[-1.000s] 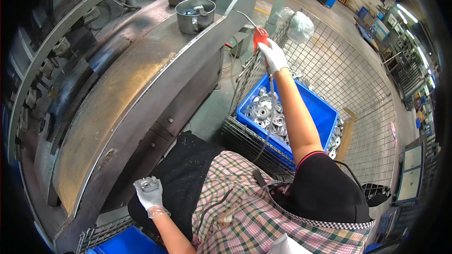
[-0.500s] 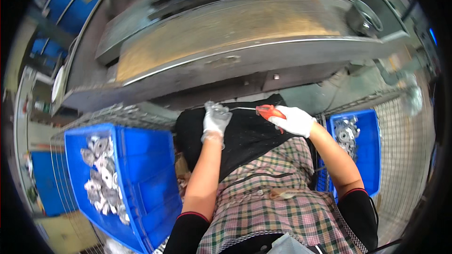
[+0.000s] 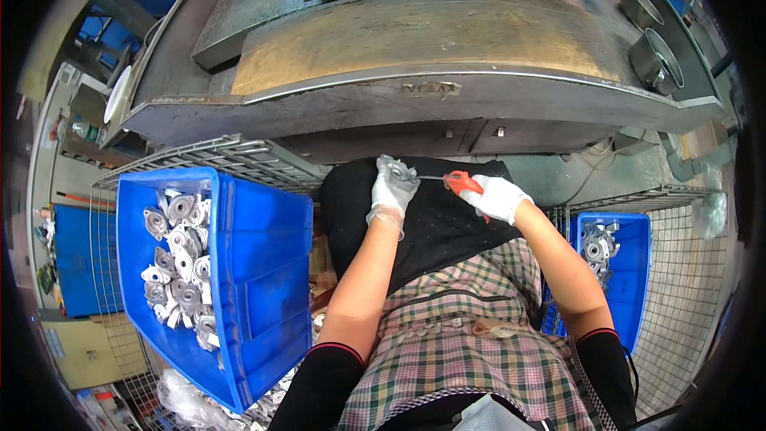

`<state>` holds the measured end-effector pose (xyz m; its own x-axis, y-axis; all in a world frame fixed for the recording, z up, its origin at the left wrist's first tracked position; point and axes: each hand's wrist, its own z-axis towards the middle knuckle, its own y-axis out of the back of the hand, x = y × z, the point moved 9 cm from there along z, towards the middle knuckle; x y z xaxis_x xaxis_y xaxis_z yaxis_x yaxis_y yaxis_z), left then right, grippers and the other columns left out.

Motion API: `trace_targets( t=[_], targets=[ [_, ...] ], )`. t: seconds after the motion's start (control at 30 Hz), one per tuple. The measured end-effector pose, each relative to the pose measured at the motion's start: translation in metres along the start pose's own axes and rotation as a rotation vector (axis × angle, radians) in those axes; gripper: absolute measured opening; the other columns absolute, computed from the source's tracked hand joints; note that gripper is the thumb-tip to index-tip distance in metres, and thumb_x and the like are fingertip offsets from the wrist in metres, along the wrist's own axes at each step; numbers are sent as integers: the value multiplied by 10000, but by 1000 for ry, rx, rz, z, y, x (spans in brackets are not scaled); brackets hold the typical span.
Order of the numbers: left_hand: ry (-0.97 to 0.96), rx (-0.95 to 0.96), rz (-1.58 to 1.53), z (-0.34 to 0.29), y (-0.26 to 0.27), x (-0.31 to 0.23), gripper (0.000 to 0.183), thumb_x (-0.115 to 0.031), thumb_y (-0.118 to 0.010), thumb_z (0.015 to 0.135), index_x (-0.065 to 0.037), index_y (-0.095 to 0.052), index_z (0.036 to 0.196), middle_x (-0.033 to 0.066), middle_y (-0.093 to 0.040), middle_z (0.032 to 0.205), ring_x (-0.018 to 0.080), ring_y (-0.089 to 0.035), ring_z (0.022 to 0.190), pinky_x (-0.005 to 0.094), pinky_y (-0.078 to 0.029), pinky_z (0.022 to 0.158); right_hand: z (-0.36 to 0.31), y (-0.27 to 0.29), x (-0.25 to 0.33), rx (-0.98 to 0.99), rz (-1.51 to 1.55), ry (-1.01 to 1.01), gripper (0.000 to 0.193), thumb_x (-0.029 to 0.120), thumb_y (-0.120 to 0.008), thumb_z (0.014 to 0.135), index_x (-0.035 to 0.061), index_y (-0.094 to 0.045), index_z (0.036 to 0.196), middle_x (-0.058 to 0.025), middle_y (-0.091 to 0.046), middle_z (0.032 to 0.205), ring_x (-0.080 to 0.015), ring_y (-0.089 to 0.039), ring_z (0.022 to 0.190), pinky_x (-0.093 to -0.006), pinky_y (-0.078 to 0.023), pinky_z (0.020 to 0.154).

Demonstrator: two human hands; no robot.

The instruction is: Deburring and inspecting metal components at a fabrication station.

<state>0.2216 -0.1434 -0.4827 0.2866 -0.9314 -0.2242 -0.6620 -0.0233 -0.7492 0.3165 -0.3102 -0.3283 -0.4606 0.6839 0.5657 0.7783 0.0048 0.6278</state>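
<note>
My left hand (image 3: 391, 198), in a white glove, is closed round a small grey cast-metal part (image 3: 399, 172) above my black-covered lap. In the other white glove, my right hand (image 3: 499, 198) grips a red-handled tool (image 3: 463, 183) with a thin metal shaft. That shaft points left and reaches the part's right side; whether its tip is in a hole or against the edge I cannot tell. Both hands are in front of the bench edge, over the black cloth (image 3: 431, 231).
Left of me a blue bin (image 3: 267, 271) holds several similar castings (image 3: 179, 247); a smaller blue bin (image 3: 638, 271) with castings stands at right. Wire mesh cages (image 3: 686, 263) surround both. Ahead is a metal bench with a worn board (image 3: 431, 40) and metal cups (image 3: 656, 61).
My view has shifted, so the bench and bins sit elsewhere in the picture. My hands have come closer together, and less of the tool's shaft shows between them.
</note>
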Motion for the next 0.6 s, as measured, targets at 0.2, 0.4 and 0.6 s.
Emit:
trace_targets(
  t=[0.2, 0.4, 0.6],
  targets=[
    [-9, 28, 3, 5, 6, 0, 306, -570, -475, 908, -316, -624, 992, -37, -598, 1013, 283, -515, 948, 495, -366, 925, 0, -3, 4, 21, -42, -10, 392, 451, -503, 898, 71, -559, 973, -137, -652, 722, -289, -660, 650, -398, -499, 664],
    [34, 64, -14, 7, 5, 2, 318, -585, -448, 910, -332, -621, 995, -45, -586, 1054, 283, -505, 964, 482, -366, 930, 6, -2, -6, 4, -45, -30, 402, 457, -507, 893, 70, -571, 984, -152, -663, 748, -294, -666, 671, -402, -503, 667],
    [17, -12, 20, 3, 6, 2, 321, -576, -438, 919, -331, -621, 1013, -49, -595, 1061, 253, -512, 1005, 479, -358, 953, 10, 0, -16, -18, -25, -58, 394, 449, -517, 894, 65, -570, 964, -139, -663, 743, -282, -666, 666, -389, -497, 673]
  ],
)
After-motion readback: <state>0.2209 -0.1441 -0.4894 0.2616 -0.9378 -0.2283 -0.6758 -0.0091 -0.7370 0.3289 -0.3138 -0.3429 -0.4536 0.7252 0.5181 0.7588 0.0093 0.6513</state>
